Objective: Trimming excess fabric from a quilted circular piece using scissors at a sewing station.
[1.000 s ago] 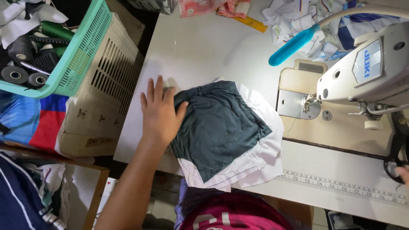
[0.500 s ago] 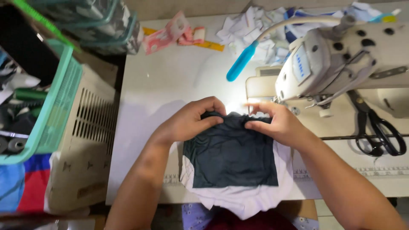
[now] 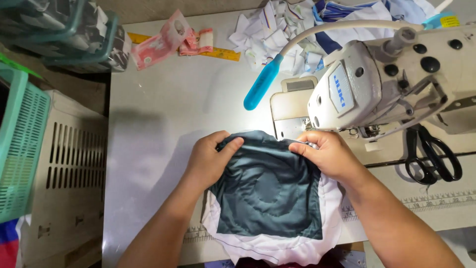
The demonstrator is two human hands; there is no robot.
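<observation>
Two hands were on the cloth at this moment, while a second earlier only the left one lay flat on it. The view had also swung from the baskets toward the sewing machine, so the cloth looked ready to be fed in.

At the far left stood a green plastic basket [image 3: 22, 149] beside a cream crate [image 3: 69, 183]. On the white table [image 3: 158, 114] the left hand [image 3: 210, 161] had closed its fingers over the top left edge of the dark grey fabric piece [image 3: 270, 193]. A white fabric layer [image 3: 277, 248] lay under it and showed along the bottom. The right hand [image 3: 329, 156] pinched the top right edge.

The grey piece lay near the front edge of the table, between the arms. Its pinched top edge pointed at the sewing machine [image 3: 391, 84], and its longer side ran away from the person. Black scissors [image 3: 434, 156] rested at the far right.
</observation>
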